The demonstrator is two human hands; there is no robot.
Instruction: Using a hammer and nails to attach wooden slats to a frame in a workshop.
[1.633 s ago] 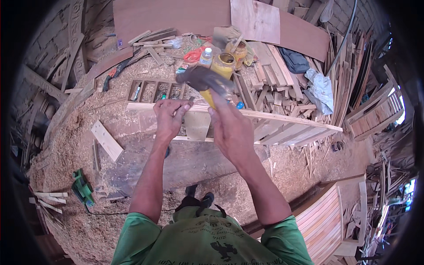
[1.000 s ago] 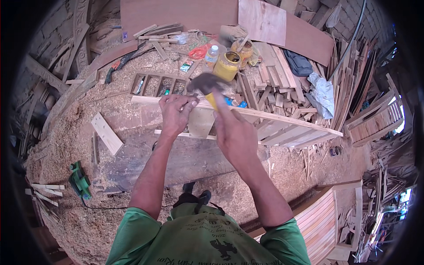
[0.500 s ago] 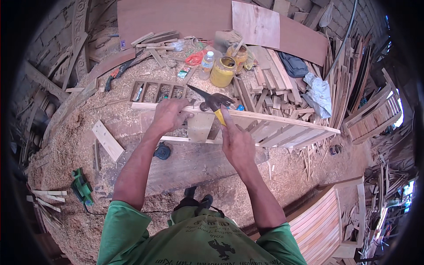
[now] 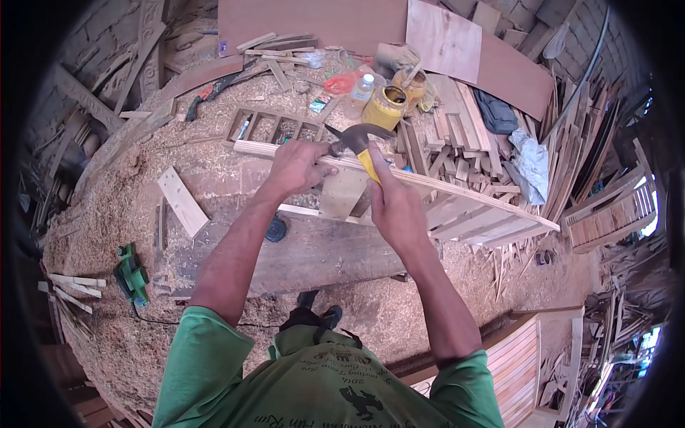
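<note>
1. Across the middle of the view, we see the wooden frame (image 4: 457,194), its long upper edge running just below both hands.
2. We find the right hand (image 4: 398,214) closed round the yellow handle of the hammer (image 4: 364,154), whose dark head sits near that edge.
3. We see the left hand (image 4: 298,167) narrow, fingers bent over the same edge beside the hammer head; we cannot tell whether it pinches anything, since the fingers hide what lies there.
4. We judge a bruised fingertip the likeliest mishap: with the left fingers so near, a glancing blow or small slip in aim could land on them.
5. We might also dent or split the edge, if a blow falls off-centre or too hard.
6. We could have the frame shift under a strike, as only the left hand appears to steady it.
7. We note the open yellow jar (image 4: 384,110) and plastic bottle (image 4: 362,89) behind; a shoved frame could disturb them.
</note>
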